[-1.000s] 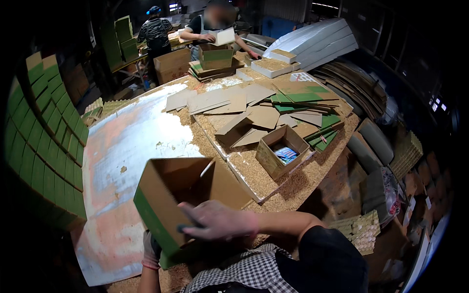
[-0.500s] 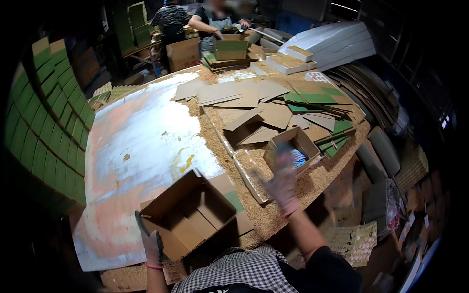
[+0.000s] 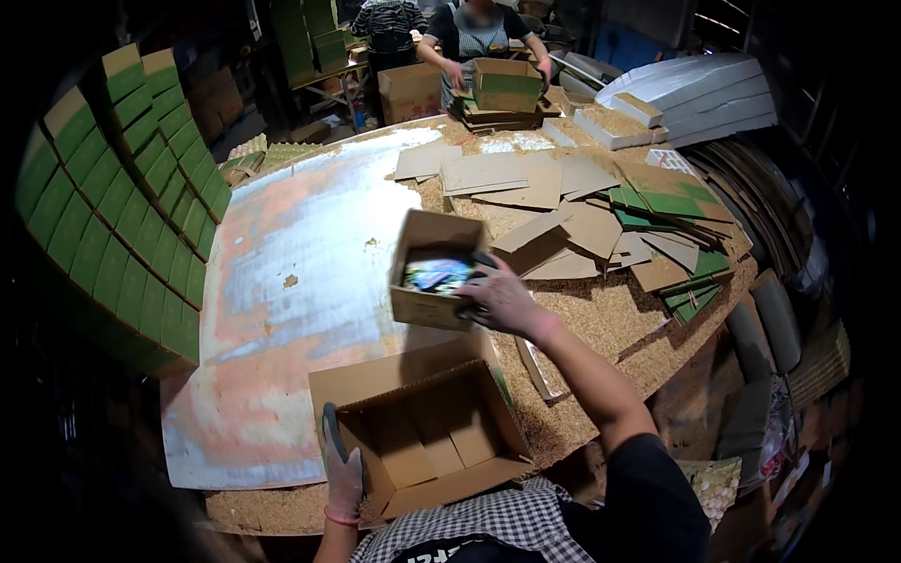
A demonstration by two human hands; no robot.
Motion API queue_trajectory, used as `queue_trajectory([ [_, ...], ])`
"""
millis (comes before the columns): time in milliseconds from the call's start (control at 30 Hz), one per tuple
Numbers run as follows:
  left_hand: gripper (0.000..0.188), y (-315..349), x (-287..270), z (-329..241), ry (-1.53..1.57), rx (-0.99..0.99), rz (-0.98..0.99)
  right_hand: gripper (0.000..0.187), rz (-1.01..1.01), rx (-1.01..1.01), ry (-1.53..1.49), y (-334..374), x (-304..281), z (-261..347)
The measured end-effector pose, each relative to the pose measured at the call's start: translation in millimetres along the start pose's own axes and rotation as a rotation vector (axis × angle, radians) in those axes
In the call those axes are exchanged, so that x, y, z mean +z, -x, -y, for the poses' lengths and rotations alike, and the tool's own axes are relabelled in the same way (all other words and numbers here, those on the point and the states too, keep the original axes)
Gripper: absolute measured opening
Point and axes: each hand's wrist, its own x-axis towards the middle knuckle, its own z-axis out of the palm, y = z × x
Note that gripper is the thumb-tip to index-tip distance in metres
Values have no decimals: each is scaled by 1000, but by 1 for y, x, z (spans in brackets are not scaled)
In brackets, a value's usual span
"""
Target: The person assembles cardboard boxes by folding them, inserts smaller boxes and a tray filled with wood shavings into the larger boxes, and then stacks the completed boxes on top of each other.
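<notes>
My right hand [image 3: 504, 302], in a pale glove with dark fingertips, grips the right side of a small open cardboard box [image 3: 427, 310]. Colourful printed packets [image 3: 438, 274] show inside it. The small box is tilted above the table, just beyond a larger open carton [image 3: 428, 448]. My left hand [image 3: 344, 477], gloved the same way, holds the left wall of that carton, with its fingers over the edge. The carton's inside is bare brown cardboard, and it stands at the table's near edge, against my checked apron [image 3: 488, 521].
Flat cardboard pieces [image 3: 535, 183] and green-printed sheets [image 3: 671, 192] lie in a heap on the right. Green boxes [image 3: 122, 216] are stacked high on the left. Beyond the worn white tabletop [image 3: 300, 253], a person handles a green-and-brown box [image 3: 507, 84]; another person stands behind.
My right hand has taken hold of the small box and brought it left, off the right side of the table. The large carton has turned, with my left hand still on it.
</notes>
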Motion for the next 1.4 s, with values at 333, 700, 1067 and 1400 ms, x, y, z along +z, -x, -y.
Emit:
queue_trajectory([
  [333,74,-50,-13,-5,241,-139,-143,64,-714,497,-211,82,61,-10],
  [700,81,-46,-15,16,37,61,75,95,-696,1599,-437,181,99,30],
  [1067,47,-25,7,-12,264,42,-100,73,-1231,904,-1637,183,36,9],
  [1400,58,-100,25,-73,478,134,44,70,-408,593,-1374,164,-116,21],
])
